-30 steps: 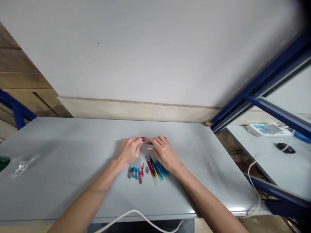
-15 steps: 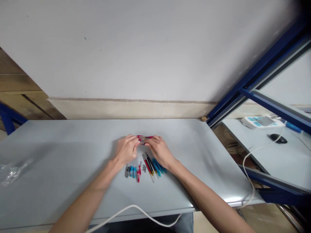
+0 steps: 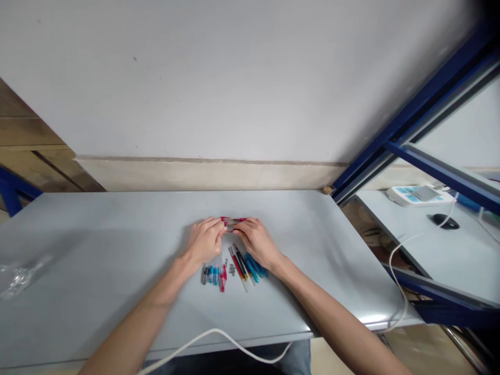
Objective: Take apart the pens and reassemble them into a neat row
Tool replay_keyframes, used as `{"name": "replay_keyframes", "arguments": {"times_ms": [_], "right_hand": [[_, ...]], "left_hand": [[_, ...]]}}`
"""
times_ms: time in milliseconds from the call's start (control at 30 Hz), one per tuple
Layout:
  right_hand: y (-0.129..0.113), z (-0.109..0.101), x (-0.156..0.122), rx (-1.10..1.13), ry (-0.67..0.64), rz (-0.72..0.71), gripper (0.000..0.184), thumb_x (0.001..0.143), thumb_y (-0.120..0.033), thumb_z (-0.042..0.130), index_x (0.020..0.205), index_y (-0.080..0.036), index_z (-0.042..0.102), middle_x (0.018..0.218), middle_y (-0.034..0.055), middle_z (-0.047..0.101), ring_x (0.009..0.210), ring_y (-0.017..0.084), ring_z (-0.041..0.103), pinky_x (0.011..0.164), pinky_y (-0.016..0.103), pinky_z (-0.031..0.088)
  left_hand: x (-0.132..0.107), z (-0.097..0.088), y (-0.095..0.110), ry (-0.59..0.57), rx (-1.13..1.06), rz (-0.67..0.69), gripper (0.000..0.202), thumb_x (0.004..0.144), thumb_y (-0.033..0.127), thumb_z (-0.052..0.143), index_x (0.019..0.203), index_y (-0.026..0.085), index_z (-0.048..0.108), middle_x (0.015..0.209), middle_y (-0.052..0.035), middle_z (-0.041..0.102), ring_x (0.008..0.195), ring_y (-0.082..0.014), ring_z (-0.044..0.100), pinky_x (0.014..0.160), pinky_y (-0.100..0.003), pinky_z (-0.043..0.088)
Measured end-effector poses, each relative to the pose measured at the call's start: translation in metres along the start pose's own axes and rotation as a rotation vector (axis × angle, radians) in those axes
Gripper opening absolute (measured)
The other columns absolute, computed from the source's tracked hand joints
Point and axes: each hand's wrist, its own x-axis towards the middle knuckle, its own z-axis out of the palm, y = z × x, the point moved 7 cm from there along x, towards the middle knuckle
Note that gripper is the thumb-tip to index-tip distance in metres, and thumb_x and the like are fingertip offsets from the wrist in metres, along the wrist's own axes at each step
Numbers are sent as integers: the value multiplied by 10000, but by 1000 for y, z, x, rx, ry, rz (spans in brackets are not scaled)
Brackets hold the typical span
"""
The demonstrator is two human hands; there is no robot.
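My left hand [image 3: 203, 242] and my right hand [image 3: 258, 241] meet at the middle of the grey table [image 3: 117, 250]. Both pinch a small red pen [image 3: 233, 222] between their fingertips, held level just above the tabletop. Below the hands lie loose pen parts: several short blue, black and red caps [image 3: 214, 275] on the left, tiny springs [image 3: 232, 269] in the middle, and several thin refills and blue barrels [image 3: 246, 266] on the right, partly covered by my right hand.
Crumpled clear plastic [image 3: 17, 276] lies at the table's left edge. A white cable [image 3: 219, 338] runs along the front edge. A blue metal frame [image 3: 410, 130] stands to the right, with a second table holding a white device [image 3: 420, 195] and a black mouse [image 3: 445, 223].
The view has shifted a little, so the green object at the far left has left the frame. Both hands stay closed on the red pen, with only slight finger movement.
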Motion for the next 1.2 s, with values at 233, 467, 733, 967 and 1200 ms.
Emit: {"name": "replay_keyframes", "arguments": {"times_ms": [233,467,733,967,1200], "right_hand": [[10,-10,-1,3,102,24,111,924,-86,609,892,-190,632,864,62,664,853,244,530,782,363,412],[8,-2,-1,102,60,77,214,1048,-238,478,953,-195,665,911,69,708,859,224,577,824,358,439],[-2,-7,-2,136,129,25,177,977,-100,499,970,-200,645,942,78,669,916,247,534,827,384,455],[-3,-6,0,50,19,-13,181,1034,-187,488,1124,-215,643,1030,66,716,942,246,560,866,395,411],[0,-10,-1,-37,81,4,118,992,-158,553,1054,-185,651,1014,92,694,964,265,536,839,391,413]], "left_hand": [[2,1,13,-30,12,94,179,1015,163,449,936,184,608,951,-58,657,944,-223,592,807,-361,462],[2,-4,22,-3,77,193,179,1020,168,459,1071,190,629,1036,-65,686,974,-227,611,837,-376,457],[0,3,16,-43,52,64,262,899,19,442,884,190,639,880,-51,715,843,-215,674,738,-334,473],[-1,4,11,-75,8,73,266,929,47,459,1032,222,630,984,-42,749,916,-216,704,773,-315,486],[0,7,8,-105,80,48,287,857,-7,467,948,221,616,911,-35,730,877,-219,691,737,-309,478]]}}
